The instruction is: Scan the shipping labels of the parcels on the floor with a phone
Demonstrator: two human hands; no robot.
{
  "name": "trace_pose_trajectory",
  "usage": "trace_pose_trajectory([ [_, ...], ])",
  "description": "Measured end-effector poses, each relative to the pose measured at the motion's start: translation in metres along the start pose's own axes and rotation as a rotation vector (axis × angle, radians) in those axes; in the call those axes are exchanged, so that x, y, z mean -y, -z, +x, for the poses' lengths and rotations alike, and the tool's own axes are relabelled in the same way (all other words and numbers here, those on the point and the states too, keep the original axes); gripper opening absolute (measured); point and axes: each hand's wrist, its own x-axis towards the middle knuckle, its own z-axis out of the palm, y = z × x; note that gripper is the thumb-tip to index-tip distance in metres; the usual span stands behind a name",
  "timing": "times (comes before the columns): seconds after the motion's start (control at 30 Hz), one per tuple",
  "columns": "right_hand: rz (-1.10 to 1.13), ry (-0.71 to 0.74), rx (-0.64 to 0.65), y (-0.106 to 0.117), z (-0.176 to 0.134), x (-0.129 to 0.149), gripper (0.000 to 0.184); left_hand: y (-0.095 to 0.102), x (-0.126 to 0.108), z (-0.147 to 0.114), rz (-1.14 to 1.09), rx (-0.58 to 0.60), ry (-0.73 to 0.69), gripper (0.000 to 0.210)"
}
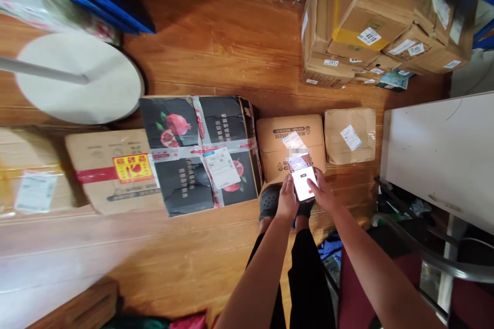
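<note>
A smartphone (304,185) with a lit, mostly white screen is held over the floor in front of my feet. My left hand (287,198) is closed around its left edge. On the other side, my right hand (323,191) grips the right edge, its thumb over the lower screen. Just beyond the phone lies a brown cardboard box (270,136) with a white label, partly covered by the phone. To its right rests a smaller brown parcel (334,141) with a label. Left of them is a large black pomegranate box (175,164), taped and labelled.
More cartons (100,157) continue the row leftward. Stacked labelled boxes (370,10) stand at the upper right. A round white base (111,87) with a pole sits at the left. At the right are a white cabinet (436,139) and a metal-framed chair (443,264).
</note>
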Motion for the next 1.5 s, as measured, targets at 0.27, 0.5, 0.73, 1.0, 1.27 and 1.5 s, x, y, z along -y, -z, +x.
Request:
trace_pose_trajectory([
  [0.27,-0.012,-0.035,0.067,0.001,0.009,-0.005,0.06,-0.017,0.006,0.007,-0.226,0.01,0.098,0.041],
  [0.5,0.027,0.004,0.112,0.0,0.01,0.002,0.063,-0.017,0.006,0.008,-0.288,0.038,0.128,0.05],
  [0.73,-0.016,0.013,0.199,0.005,0.005,0.018,0.1,0.001,0.01,0.007,-0.095,0.041,0.019,0.046],
  [1.0,-0.05,0.051,0.213,0.005,0.003,0.024,0.1,0.002,0.01,0.007,0.007,0.009,-0.014,0.043],
  [1.27,-0.058,0.038,0.223,0.006,0.004,0.024,0.098,0.004,0.008,0.004,-0.006,-0.015,-0.02,0.039],
  [1.5,-0.078,0.017,0.227,0.009,0.003,0.023,0.101,-0.003,0.008,0.003,-0.099,-0.014,-0.005,0.038],
])
